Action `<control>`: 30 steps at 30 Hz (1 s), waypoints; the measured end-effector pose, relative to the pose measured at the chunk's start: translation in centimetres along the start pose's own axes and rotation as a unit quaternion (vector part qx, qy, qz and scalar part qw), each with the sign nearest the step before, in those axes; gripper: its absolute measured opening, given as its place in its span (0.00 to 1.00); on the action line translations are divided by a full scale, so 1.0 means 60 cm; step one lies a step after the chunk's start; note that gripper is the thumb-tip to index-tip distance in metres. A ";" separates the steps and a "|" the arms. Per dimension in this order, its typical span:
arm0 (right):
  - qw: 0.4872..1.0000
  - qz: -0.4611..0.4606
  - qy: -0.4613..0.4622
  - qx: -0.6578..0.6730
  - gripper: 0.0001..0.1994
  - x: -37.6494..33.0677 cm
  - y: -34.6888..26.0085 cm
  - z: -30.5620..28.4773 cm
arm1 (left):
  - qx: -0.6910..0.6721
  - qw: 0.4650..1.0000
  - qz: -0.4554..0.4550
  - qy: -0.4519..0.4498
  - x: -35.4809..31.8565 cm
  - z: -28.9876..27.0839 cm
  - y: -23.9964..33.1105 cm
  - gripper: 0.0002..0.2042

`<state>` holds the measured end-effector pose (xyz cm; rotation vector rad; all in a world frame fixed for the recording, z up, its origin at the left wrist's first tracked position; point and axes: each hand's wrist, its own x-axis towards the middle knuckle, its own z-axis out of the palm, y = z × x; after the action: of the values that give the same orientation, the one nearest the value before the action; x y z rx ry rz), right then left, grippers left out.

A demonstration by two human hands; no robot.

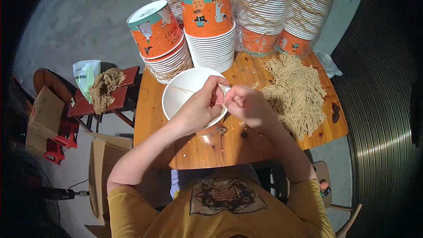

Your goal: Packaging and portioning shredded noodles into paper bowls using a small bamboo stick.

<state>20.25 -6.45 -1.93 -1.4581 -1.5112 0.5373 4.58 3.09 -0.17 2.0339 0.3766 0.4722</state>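
Observation:
A white-lined paper bucket (175, 102) sits on the wooden table in front of me, its open mouth turned up toward me. At its right rim my left hand (200, 109) and my right hand (252, 108) meet, fingertips almost touching. Both are closed in a pinch on a thin cord (240, 102), which is small and partly covered by the fingers. Inside the bucket lies a tan strand of twine (181, 89). To the right of my right hand spreads a large heap of tan twine pieces (299, 94).
Behind the bucket stand two stacks of orange printed buckets (207, 17), upside down. Farther back rise tall plastic-wrapped bucket stacks (264, 9) with twine handles. On the left, a dark red bench (128, 77) bears a twine bundle (105, 86). Cardboard boxes (103, 163) stand below.

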 end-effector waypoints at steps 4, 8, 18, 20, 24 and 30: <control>0.992 0.113 -0.027 0.057 0.07 -0.002 -0.015 -0.002 | -0.010 1.000 -0.011 0.006 0.001 0.000 -0.005 0.23; 0.996 0.082 -0.024 -0.036 0.05 -0.002 -0.034 -0.006 | -0.019 1.000 -0.019 0.014 0.000 -0.002 -0.006 0.24; 0.979 0.129 -0.007 0.160 0.05 -0.008 0.003 0.000 | 0.086 0.995 -0.012 0.046 -0.006 0.002 -0.007 0.11; 0.977 0.128 -0.011 0.171 0.05 -0.010 -0.002 -0.001 | 0.095 0.994 -0.013 0.043 -0.005 -0.001 -0.008 0.09; 0.980 0.125 -0.018 0.154 0.05 -0.011 -0.003 -0.002 | 0.124 0.991 0.009 0.051 -0.007 -0.001 -0.004 0.06; 0.981 0.107 -0.022 0.161 0.05 -0.014 0.006 -0.001 | 0.214 0.966 0.083 0.119 -0.014 0.012 0.012 0.04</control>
<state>20.37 -7.17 -2.43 -1.3651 -1.2387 0.9050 4.25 1.83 0.01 2.4474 0.4866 0.7981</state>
